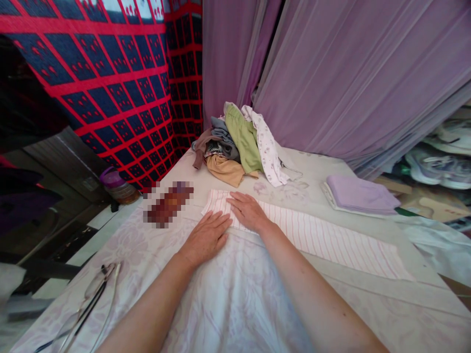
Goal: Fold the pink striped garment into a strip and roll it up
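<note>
A long garment with pink stripes on white [331, 233], perhaps folded trousers, lies flat across the flower-patterned sheet [147, 274]. My left hand [208, 235] rests at its left end, palm down, fingers stretched out over the near edge. Beside it, my right hand [247, 211] presses flat on the striped cloth with its fingers extended. The two hands are close together but apart. Neither one grips the cloth. Part of the garment is hidden beneath my right hand and forearm.
A heap of crumpled clothes [239, 142] sits at the back. Folded lilac cloth [358, 193] lies at the right. Eyeglasses [93, 294] rest at the near left, and a blurred-out item [168, 205] lies left of my hands. A lidded jar [118, 186] stands beyond the left edge.
</note>
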{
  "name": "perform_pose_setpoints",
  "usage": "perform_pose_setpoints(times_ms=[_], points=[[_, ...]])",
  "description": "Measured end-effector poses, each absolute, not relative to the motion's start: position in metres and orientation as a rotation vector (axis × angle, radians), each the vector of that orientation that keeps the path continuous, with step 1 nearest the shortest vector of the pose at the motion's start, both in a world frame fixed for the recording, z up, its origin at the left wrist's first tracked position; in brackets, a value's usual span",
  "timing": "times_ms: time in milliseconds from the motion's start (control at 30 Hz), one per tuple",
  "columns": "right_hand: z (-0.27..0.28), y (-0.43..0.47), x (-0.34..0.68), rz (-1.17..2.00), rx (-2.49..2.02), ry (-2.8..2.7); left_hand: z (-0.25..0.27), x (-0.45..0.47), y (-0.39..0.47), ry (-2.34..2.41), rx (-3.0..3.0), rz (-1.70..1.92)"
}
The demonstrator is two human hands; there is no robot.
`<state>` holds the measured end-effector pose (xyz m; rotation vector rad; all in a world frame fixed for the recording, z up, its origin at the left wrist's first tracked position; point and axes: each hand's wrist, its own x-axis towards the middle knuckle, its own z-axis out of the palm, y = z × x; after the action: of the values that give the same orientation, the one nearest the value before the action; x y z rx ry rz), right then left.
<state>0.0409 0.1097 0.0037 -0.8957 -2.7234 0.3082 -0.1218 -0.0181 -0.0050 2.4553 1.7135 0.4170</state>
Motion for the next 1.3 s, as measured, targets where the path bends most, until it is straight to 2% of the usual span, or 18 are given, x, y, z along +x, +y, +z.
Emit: perform_pose_setpoints(times_ms=[733, 967, 1167, 1300], points=[[-0.001, 0.08, 0.037, 0.273, -1.157, -2.699, -0.003, -0.122, -0.017, 1.742, 2.409, 0.457], [0.004, 0.085, 0.035, 0.458, -1.251, -2.584, -0.007, -0.132, -0.016, 1.894, 2.432, 0.493], [0.002, 0.074, 0.024, 0.327, -1.27, -2.673, -0.01, -0.137, -0.016, 1.88, 2.472, 0.357], [0.006, 0.07, 0.02, 0.345, -1.308, -2.678, -0.012, -0.138, -0.016, 1.948, 2.487, 0.395]])
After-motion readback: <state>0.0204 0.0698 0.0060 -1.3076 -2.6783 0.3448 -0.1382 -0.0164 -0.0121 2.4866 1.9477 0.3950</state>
